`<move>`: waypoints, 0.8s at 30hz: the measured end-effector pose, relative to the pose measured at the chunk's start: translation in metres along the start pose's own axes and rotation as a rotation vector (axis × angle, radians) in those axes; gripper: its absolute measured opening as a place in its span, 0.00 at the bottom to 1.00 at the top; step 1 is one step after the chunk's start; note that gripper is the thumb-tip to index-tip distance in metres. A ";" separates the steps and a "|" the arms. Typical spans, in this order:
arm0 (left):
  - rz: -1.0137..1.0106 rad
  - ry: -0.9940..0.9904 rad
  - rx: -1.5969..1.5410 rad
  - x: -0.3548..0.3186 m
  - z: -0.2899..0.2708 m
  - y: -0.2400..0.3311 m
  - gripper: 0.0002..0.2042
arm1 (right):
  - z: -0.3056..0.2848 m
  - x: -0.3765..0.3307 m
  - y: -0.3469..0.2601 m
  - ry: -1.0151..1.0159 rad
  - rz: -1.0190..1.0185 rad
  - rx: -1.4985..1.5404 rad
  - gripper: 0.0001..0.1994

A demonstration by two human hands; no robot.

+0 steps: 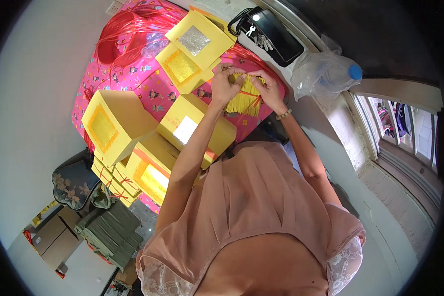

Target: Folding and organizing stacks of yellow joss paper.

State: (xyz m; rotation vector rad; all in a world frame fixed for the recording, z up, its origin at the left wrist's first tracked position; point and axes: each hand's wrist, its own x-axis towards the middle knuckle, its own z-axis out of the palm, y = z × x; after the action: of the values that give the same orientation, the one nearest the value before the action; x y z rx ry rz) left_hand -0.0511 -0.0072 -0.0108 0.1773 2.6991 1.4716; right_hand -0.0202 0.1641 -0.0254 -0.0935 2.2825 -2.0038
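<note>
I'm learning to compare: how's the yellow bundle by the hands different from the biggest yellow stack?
The bundle is smaller than the stack. Red string shows on the bundle; a gold square shows on the stack. The left hand and right hand touch the bundle, not the stack. Bundle and stack are both yellow.

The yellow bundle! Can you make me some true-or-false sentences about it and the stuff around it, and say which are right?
1. The left hand and right hand both touch the yellow bundle. True.
2. The bundle is tied in blue. False: its tie is red.
3. A bracelet circles the right wrist. True.
4. The bottle in the clear bag has a green cap. False: the cap is blue.
5. Keys lie on a black case. True.
</note>
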 end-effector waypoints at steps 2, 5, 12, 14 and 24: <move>0.002 0.005 0.003 0.001 0.000 0.002 0.10 | 0.001 0.000 0.003 0.010 -0.006 0.005 0.09; 0.057 0.005 0.028 0.000 -0.003 -0.003 0.13 | 0.002 -0.001 0.001 0.001 -0.003 0.005 0.11; -0.182 0.016 -0.631 -0.016 -0.018 -0.020 0.41 | 0.004 -0.016 -0.010 0.103 0.032 -0.049 0.22; -0.252 -0.003 -0.558 -0.020 -0.023 -0.021 0.36 | 0.004 -0.024 0.014 0.144 0.092 0.043 0.25; -0.387 -0.276 -0.703 -0.021 -0.028 -0.021 0.28 | 0.018 -0.028 0.017 0.134 0.341 0.147 0.32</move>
State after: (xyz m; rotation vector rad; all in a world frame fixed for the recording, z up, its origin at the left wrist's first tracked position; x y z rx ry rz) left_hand -0.0352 -0.0443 -0.0135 -0.1592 1.7433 1.9567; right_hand 0.0096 0.1521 -0.0430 0.4240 2.0408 -2.0345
